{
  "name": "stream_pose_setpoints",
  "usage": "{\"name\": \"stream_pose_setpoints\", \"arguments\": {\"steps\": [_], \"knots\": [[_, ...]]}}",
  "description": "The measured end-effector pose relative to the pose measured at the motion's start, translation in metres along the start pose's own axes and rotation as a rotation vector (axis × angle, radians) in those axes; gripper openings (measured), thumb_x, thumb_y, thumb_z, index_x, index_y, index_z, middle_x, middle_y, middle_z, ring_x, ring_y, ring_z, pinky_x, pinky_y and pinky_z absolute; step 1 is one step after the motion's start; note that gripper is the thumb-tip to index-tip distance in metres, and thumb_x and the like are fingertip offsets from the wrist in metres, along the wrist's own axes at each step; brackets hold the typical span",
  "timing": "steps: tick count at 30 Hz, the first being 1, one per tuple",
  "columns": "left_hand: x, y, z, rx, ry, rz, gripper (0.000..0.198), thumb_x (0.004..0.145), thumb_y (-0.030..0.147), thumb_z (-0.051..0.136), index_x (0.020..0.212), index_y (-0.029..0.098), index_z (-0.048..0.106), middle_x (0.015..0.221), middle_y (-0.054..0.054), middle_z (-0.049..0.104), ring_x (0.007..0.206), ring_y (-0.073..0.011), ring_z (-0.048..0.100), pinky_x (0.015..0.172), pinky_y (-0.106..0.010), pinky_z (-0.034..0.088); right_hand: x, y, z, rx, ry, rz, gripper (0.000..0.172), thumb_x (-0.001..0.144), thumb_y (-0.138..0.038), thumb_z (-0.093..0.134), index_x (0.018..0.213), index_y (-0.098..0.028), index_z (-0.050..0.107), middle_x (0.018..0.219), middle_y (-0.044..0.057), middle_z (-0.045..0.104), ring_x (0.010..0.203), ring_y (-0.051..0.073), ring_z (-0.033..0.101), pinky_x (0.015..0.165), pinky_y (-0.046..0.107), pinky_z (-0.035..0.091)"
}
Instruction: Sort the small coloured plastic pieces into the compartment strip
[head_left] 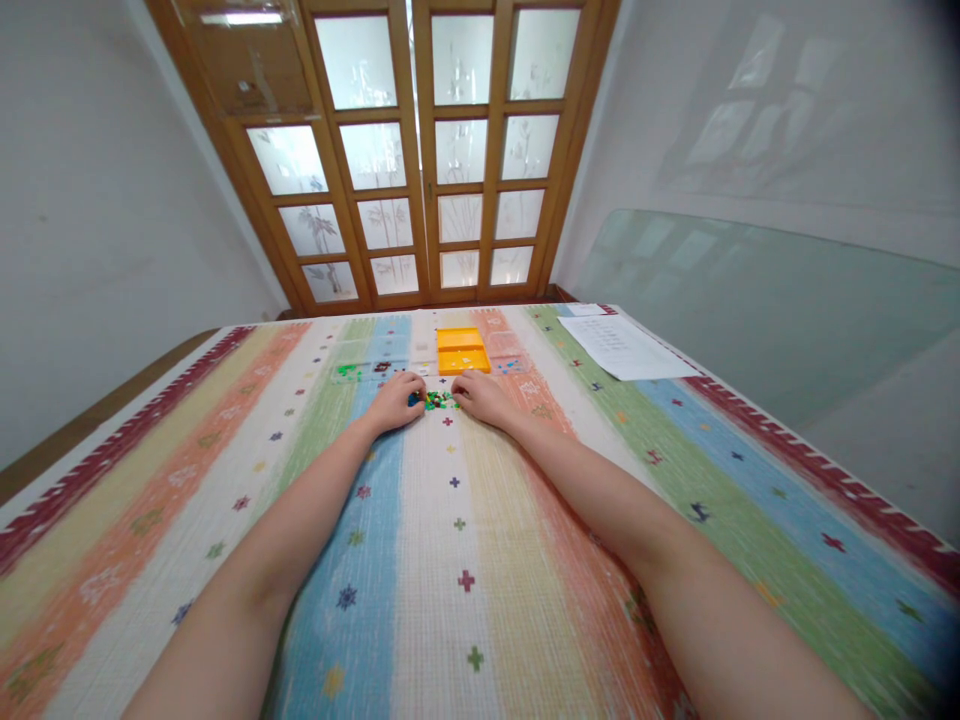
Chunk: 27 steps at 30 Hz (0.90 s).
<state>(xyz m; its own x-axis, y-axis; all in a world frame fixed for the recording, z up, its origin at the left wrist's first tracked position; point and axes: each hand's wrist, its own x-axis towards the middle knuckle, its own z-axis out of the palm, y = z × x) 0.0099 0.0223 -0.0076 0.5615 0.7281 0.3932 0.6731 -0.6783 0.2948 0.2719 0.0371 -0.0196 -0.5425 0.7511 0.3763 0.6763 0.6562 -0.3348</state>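
Note:
A small heap of tiny coloured pieces (437, 400), mostly green with some red, yellow and white, lies on the tablecloth between my hands. My left hand (397, 402) rests at the heap's left edge, its fingers curled in, with dark blue bits showing by the fingertips. From the right, my right hand (481, 394) touches the heap with bent fingers drawn together. What either hand's fingertips hold is too small to make out. Just beyond my hands an orange plastic box (463, 349) lies opened flat, with a few pale bits in its near half.
Clear shallow trays flank the box: green pieces (348, 372) and dark brown pieces (382, 367) on the left, blue pieces (511, 366) on the right. Printed paper sheets (626, 348) lie at the right edge. A striped tablecloth (457, 620) covers the table; glazed wooden doors (420, 200) stand behind.

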Motion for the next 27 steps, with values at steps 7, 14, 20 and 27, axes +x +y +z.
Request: {"name": "stream_pose_setpoints", "arguments": {"steps": [7,14,20,27], "knots": [[0.0018,0.0057,-0.0018,-0.048,-0.044,0.025,0.012,0.084,0.024,0.064,0.093,0.022,0.072,0.114,-0.007,0.069,0.115,-0.0267,0.059,0.109,-0.045,0.045,0.0003,-0.0003,0.0003,-0.01,-0.01,0.004,0.014,0.098,-0.015,0.061,0.102,-0.017,0.075,0.106,0.008,0.07,0.102,0.02,0.061,0.09,0.028,0.043],[0.0028,0.0049,-0.0018,-0.122,-0.056,0.034,0.012,0.087,0.021,0.063,0.091,0.024,0.073,0.114,-0.006,0.072,0.116,-0.0251,0.062,0.112,-0.045,0.044,-0.0004,-0.0017,-0.0012,-0.018,-0.016,0.007,0.015,0.099,-0.018,0.061,0.103,-0.018,0.076,0.106,0.008,0.07,0.102,0.021,0.061,0.091,0.029,0.043],[0.0033,0.0035,0.0006,-0.134,-0.034,0.06,0.012,0.089,0.021,0.061,0.094,0.023,0.072,0.109,-0.006,0.073,0.11,-0.0237,0.064,0.108,-0.043,0.046,-0.0005,-0.0037,-0.0039,-0.017,-0.025,0.009,0.016,0.099,-0.02,0.061,0.101,-0.018,0.077,0.105,0.009,0.07,0.101,0.02,0.061,0.09,0.03,0.044],[0.0031,-0.0016,0.0048,-0.058,0.1,-0.104,0.013,0.093,0.027,0.06,0.096,0.021,0.07,0.1,-0.007,0.073,0.098,-0.0247,0.063,0.094,-0.04,0.049,-0.0001,0.0,0.0001,-0.019,-0.003,-0.005,0.014,0.099,-0.021,0.062,0.102,-0.017,0.076,0.106,0.009,0.069,0.103,0.021,0.06,0.091,0.029,0.044]]}}
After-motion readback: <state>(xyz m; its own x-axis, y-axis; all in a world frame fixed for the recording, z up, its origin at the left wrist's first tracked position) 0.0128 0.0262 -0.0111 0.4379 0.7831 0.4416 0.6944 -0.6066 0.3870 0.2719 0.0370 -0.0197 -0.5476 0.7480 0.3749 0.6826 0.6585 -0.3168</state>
